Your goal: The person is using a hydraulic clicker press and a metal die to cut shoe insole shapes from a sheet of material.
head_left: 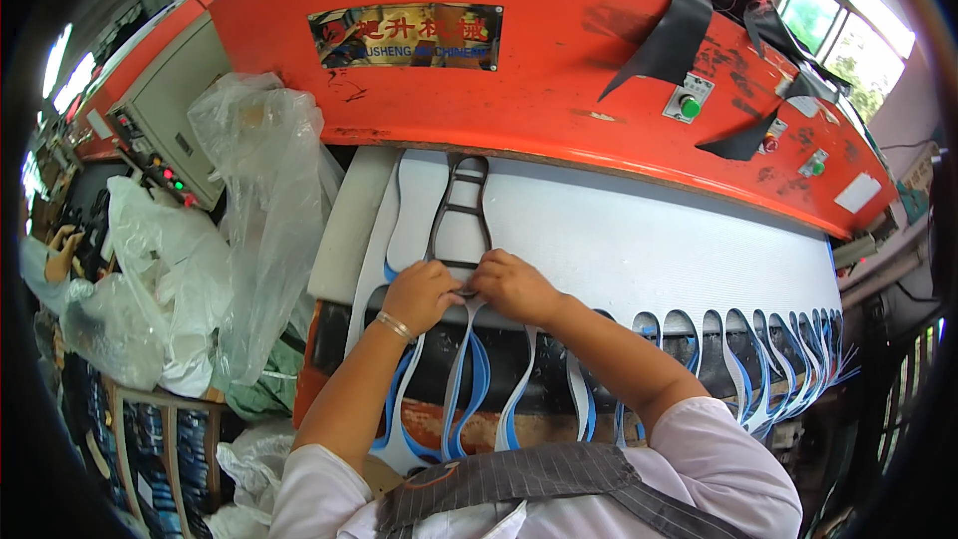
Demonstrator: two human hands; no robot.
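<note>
A dark, sole-shaped cutting die (462, 209) with crossbars lies on a white textured sheet (649, 240), near the sheet's left end. My left hand (417, 294) and my right hand (514, 287) meet at the near end of this die. Both have their fingers bent and closed on its rim, which they partly hide. Left of the die, a sole-shaped outline (414, 210) shows in the sheet. Along the near edge, sole-shaped cut-outs leave thin white strips (582, 394) with blue undersides hanging down.
An orange press beam (539, 80) spans the far side, with a green button (690, 107) at its right. Black strips (664, 20) dangle from its top. Clear plastic bags (264, 210) and a grey control box (175, 120) stand at left. Another person's hand (65, 250) shows at far left.
</note>
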